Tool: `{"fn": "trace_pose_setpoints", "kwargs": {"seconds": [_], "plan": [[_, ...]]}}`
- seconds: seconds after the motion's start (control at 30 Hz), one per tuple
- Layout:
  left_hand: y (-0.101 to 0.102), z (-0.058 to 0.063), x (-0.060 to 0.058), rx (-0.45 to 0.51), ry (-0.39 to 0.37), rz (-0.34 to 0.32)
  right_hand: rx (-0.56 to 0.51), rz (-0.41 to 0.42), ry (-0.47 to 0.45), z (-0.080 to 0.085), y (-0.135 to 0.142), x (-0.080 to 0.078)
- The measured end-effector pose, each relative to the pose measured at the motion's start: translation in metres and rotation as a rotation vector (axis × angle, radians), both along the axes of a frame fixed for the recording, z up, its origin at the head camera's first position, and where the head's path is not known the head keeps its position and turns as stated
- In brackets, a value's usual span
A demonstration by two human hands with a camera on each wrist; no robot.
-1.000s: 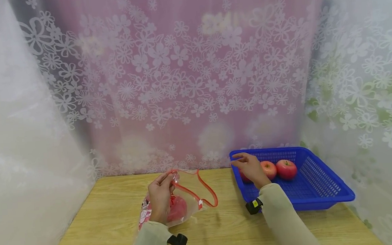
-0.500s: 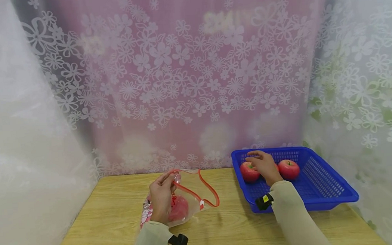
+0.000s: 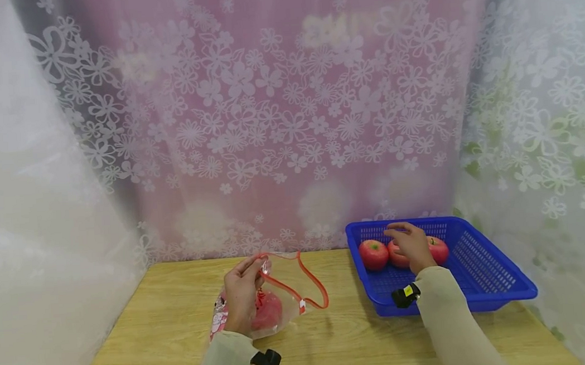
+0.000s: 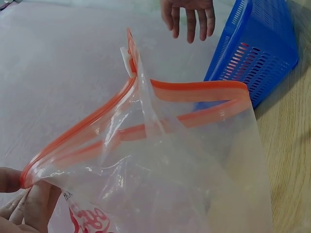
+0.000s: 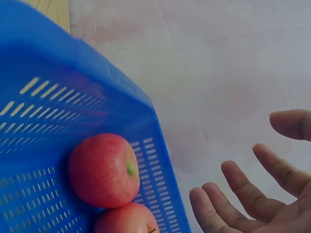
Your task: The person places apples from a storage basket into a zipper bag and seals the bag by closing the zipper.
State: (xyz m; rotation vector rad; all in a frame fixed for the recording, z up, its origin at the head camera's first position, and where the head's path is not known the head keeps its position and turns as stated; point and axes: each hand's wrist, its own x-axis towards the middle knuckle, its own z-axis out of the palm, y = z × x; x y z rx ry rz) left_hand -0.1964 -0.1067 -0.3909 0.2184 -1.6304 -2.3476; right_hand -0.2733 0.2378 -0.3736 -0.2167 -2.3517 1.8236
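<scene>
My left hand (image 3: 241,294) pinches the orange zip rim of a clear plastic bag (image 4: 194,160), whose mouth gapes open toward the right. Inside the bag, low down, shows a round pinkish-red thing (image 3: 267,311). A white slider (image 3: 302,303) sits on the rim. Over the blue basket (image 3: 498,265) hovers my right hand (image 3: 413,246), fingers spread and holding nothing. Beneath and around it lie three red apples: a left one (image 3: 374,255), a middle one (image 3: 397,256) partly behind the fingers, and a right one (image 3: 439,250) partly behind the hand.
The wooden table (image 3: 332,342) carries the bag at left and the basket at right. A pink floral curtain (image 3: 289,121) hangs along the back edge, with pale sheets (image 3: 547,161) at the sides. A black wrist camera (image 3: 406,296) is strapped on the right wrist.
My right hand has moved rightward over the basket, from above the left apple to above the middle and right ones, uncovering the left apple. The left hand keeps its hold on the bag.
</scene>
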Motion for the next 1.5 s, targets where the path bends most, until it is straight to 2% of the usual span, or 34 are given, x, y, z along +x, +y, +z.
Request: {"fn": "trace_pose_setpoints", "kwargs": {"seconds": [0.3,0.7,0.9,1.1,1.17,1.3,1.5], "plan": [[-0.001,-0.004,0.000,-0.018,-0.024,-0.030,-0.107,0.010,-0.018,-0.003,0.023,-0.002],[-0.002,-0.001,-0.002,-0.048,-0.024,-0.061,-0.333,-0.045,-0.022,-0.011,0.050,-0.010],[-0.002,-0.002,-0.001,-0.055,-0.030,-0.061,-0.396,-0.115,-0.021,-0.018,0.059,-0.012],[-0.002,-0.003,-0.002,-0.046,-0.033,-0.052,-0.361,-0.245,-0.010,-0.027,0.069,-0.017],[-0.002,-0.002,-0.001,-0.046,-0.031,-0.047,-0.344,-0.265,-0.018,-0.029,0.072,-0.019],[-0.003,-0.002,-0.001,-0.052,-0.029,-0.042,-0.378,-0.296,-0.052,-0.031,0.077,-0.022],[-0.005,-0.002,0.002,-0.065,-0.035,-0.043,-0.282,-0.414,-0.086,-0.037,0.081,-0.027]]}}
